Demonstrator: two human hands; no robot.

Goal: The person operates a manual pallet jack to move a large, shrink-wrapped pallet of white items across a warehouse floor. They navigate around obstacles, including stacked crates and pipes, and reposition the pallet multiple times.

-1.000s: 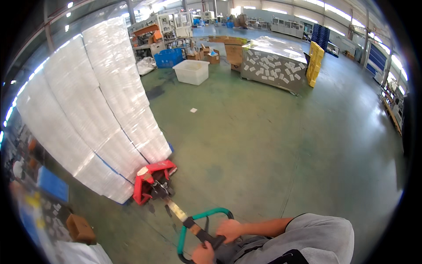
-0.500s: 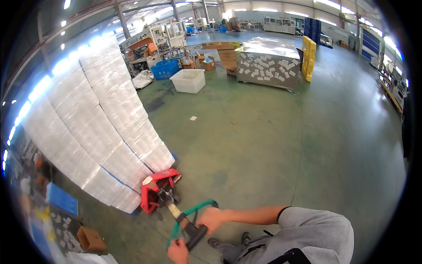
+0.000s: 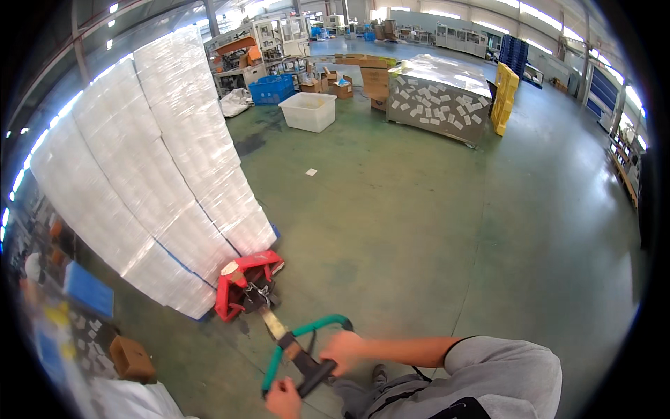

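A pallet jack's green loop handle (image 3: 307, 334) is being gripped by both hands (image 3: 343, 349), fingers clamped around it; the tall wrapped pallet load (image 3: 153, 188) is judged heavy.

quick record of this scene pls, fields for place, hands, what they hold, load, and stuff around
place: warehouse hall with a green floor
left hand: gripping the lower end of the green handle loop
right hand: gripping the loop's right side
tool: red pallet jack, its tiller slanting back to the handle
load: tall wrapped white stack on the jack, leaning in this view
around: white bin, blue crate, wrapped pallet with labels, yellow stack, small cardboard box at lower left
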